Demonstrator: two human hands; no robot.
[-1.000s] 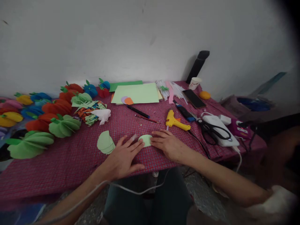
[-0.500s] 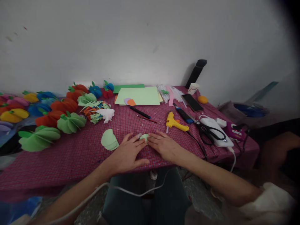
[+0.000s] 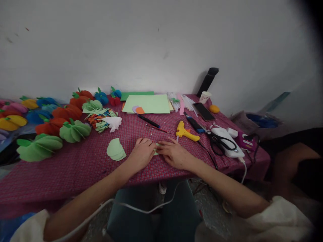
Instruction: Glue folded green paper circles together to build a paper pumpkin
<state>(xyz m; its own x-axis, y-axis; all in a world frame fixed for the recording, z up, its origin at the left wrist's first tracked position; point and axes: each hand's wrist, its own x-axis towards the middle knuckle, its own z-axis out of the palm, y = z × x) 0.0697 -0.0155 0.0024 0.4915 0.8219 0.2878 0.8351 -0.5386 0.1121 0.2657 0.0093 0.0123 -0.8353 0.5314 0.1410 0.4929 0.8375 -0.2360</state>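
Note:
Between my hands a small piece of light green paper [image 3: 156,150] lies near the table's front edge, mostly covered by fingers. My left hand [image 3: 142,153] has its fingers curled down at the paper's left side. From the other side my right hand [image 3: 174,154] pinches the paper with bent fingers, its fingertips close to the left ones. Left of my hands rests a small stack of rounded light green paper pieces [image 3: 116,150]. A yellow glue gun [image 3: 187,132] lies just beyond my right hand.
Folded paper pumpkins [image 3: 67,112] crowd the left side. Light green sheets [image 3: 147,103] and a black pen [image 3: 148,121] lie at the back. To the right are a utility knife [image 3: 194,122], black scissors [image 3: 218,143], a phone [image 3: 204,111], a paper cup [image 3: 205,97] and a white power strip [image 3: 228,143].
My left hand's fingers have gone from stretched flat to curled, and its thumb has tucked in. The right fingers have bent around the paper. The view has shifted slightly.

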